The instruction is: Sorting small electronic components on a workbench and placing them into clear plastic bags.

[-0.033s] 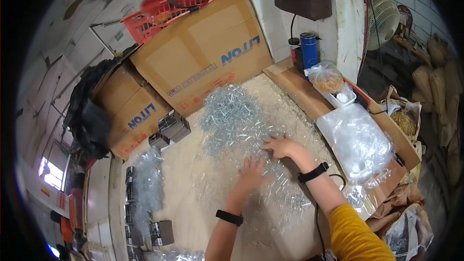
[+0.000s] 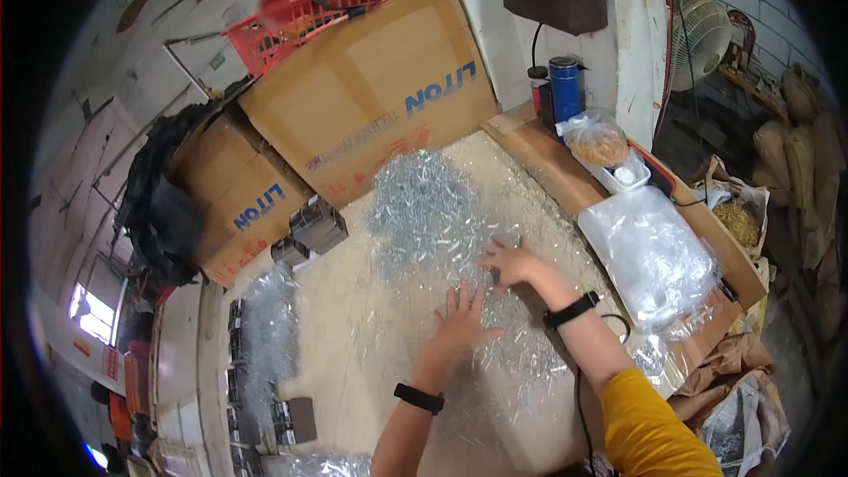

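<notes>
Over the pale tabletop [image 2: 340, 353], my left hand [image 2: 459, 322] has its fingers spread, with a black band on the wrist. My right hand [image 2: 510, 265] is just beyond it to the right, fingers apart and curved down onto loose metal pieces. These thin, silvery, nail-like pieces [image 2: 521, 349] lie scattered under and around both hands; their exact kind is too small to tell. A dense heap of the same pieces [image 2: 420, 203] rises beyond my hands. Neither hand visibly grips anything.
Another silvery pile [image 2: 269, 336] lies at the left, beside small dark boxes [image 2: 296, 422]. Big cardboard cartons [image 2: 367, 79] stand at the back under a red basket [image 2: 291, 31]. Clear plastic bags [image 2: 649, 256], a blue flask [image 2: 564, 88] and a fan [image 2: 702, 44] are on the right.
My left hand has shifted slightly, and its fingers and thumb show more spread. The right hand's fingers have moved a little over the pieces.
</notes>
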Available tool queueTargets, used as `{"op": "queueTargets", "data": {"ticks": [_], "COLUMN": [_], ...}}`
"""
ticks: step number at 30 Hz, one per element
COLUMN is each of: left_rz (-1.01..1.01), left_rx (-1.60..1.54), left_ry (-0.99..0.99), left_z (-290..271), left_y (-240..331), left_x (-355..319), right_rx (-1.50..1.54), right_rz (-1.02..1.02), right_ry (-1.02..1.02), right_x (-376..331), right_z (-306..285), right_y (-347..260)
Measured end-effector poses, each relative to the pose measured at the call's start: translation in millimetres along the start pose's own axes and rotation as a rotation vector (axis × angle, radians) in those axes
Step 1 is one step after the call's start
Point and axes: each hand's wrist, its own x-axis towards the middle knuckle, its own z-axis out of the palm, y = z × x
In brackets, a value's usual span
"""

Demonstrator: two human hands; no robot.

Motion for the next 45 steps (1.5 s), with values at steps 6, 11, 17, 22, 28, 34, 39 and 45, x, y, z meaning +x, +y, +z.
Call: {"op": "queueTargets", "data": {"ticks": [6,11,17,22,28,34,39,45], "left_rz": [0.029,0.033,-0.054,0.065,-0.133,-0.056,-0.076,0.263], "left_rx": [-0.195,-0.129,-0.097,-0.324,-0.212,-0.327,-0.158,-0.261], "left_ry": [-0.187,-0.147,0.012,0.367,0.376,0.481,0.462,0.382], "left_z": [18,22,45,66,48,75,67,59], "left_y": [-9,-14,1,-2,16,-4,18,88], "left_x": [-76,-122,-164,-183,-219,-230,-251,-245], "right_rx": [0.042,-0.014,-0.184,-0.093,-0.198,-0.082,-0.107,-0.099], "right_rz": [0.4,0.048,0.17,-0.071,0.173,-0.071,-0.138,-0.228], "right_ry": [0.131,-0.154,-0.117,-0.326,-0.09,-0.176,0.071,0.192], "right_x": [-14,-39,-78,-101,-123,-143,-132,-142], "right_z": [-9,24,11,31,48,61,53,3], "right_y": [-16,-20,-53,-63,-83,-120,-132,-177]}}
